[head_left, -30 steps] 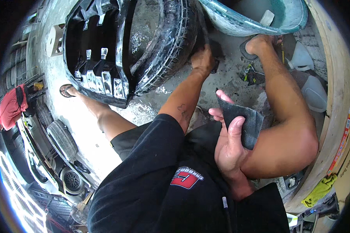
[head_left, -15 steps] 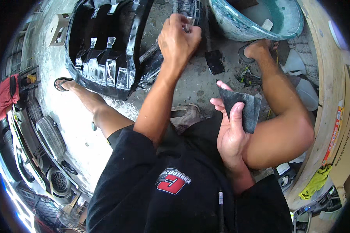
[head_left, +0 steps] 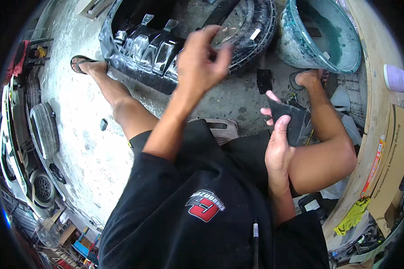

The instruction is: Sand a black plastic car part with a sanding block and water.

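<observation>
My left hand [head_left: 201,62] is smeared by motion above the near edge of a glossy black moulded plastic part [head_left: 143,74]. Its thumb and forefinger look apart, and I see nothing between them. Just beyond, a tyre [head_left: 262,18] lies flat with a small white piece [head_left: 255,34] on it. Over my right knee, my right hand [head_left: 279,150] grips a dark sheet of sandpaper [head_left: 289,120] between thumb and palm, fingertips showing behind it. Another black sheet [head_left: 264,81] lies on the floor past that hand.
A large green tub [head_left: 296,42] with water stands at the far right. Along the right side runs a wooden board [head_left: 369,112], with a cardboard box [head_left: 387,166] and a yellow-green glove [head_left: 352,216] near it. Tyres [head_left: 46,130] stand at the left. A small dark block [head_left: 103,124] lies on the floor.
My left hand has drawn back from over the tyre, where its fingers were pinched together. The white piece on the tyre now shows. My right hand still holds the sandpaper; the whole view has shifted.
</observation>
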A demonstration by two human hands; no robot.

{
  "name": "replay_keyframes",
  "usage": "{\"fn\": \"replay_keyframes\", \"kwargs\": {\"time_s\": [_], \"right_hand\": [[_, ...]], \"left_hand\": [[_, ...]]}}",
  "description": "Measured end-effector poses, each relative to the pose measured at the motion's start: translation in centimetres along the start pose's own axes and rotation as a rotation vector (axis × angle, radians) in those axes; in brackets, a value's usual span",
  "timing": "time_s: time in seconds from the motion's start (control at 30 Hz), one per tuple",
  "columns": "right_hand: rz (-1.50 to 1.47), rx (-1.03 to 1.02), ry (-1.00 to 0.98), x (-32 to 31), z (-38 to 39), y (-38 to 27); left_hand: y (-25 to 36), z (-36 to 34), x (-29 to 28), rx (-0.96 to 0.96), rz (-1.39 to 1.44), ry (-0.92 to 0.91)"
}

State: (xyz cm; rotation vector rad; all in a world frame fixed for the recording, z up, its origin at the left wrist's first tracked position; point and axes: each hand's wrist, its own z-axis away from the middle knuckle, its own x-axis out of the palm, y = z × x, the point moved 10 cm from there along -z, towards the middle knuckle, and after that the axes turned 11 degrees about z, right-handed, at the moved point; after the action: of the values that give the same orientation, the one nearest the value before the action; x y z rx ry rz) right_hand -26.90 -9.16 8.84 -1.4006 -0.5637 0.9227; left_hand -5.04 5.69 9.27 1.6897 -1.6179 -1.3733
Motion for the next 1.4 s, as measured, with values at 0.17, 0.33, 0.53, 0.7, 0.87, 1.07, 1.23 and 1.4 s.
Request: {"fn": "replay_keyframes", "kwargs": {"time_s": [0.17,0.33,0.53,0.7,0.87,1.07,1.23,1.4], "right_hand": [[0.392,-0.413,-0.304,7.6,-0.2,-3.4],[0.725,-0.663,-0.492,15.5,-4.4,-1.3],[0.797,-0.793,-0.545,19.3,-5.6,1.1],[0.901,-0.739,-0.579,20.5,-6.2,2.3],[0.772,-0.697,-0.563,19.6,-7.1,1.5],[0.726,-0.688,-0.577,19.9,-7.4,1.6],[0.781,-0.688,-0.6,20.5,-7.8,1.7],[0.698,-0.835,-0.569,20.0,-6.8,0.2]], "left_hand": [[-9.5,-5.3,-12.6,-0.017,-0.4,0.17],[-17.0,-7.3,-14.9,-0.129,-0.705,-0.023],[-17.0,-7.0,-13.8,-0.157,-0.664,-0.099],[-20.3,-7.3,-13.8,-0.286,-1.055,-0.237],[-18.7,-6.4,-12.3,0.245,-0.984,-0.093],[-23.3,-6.3,-11.7,0.004,-0.331,-0.231],[-26.5,-5.8,-11.3,-0.204,-1.012,-0.465],[-20.4,-6.4,-13.8,0.109,-0.888,-0.026]]}}
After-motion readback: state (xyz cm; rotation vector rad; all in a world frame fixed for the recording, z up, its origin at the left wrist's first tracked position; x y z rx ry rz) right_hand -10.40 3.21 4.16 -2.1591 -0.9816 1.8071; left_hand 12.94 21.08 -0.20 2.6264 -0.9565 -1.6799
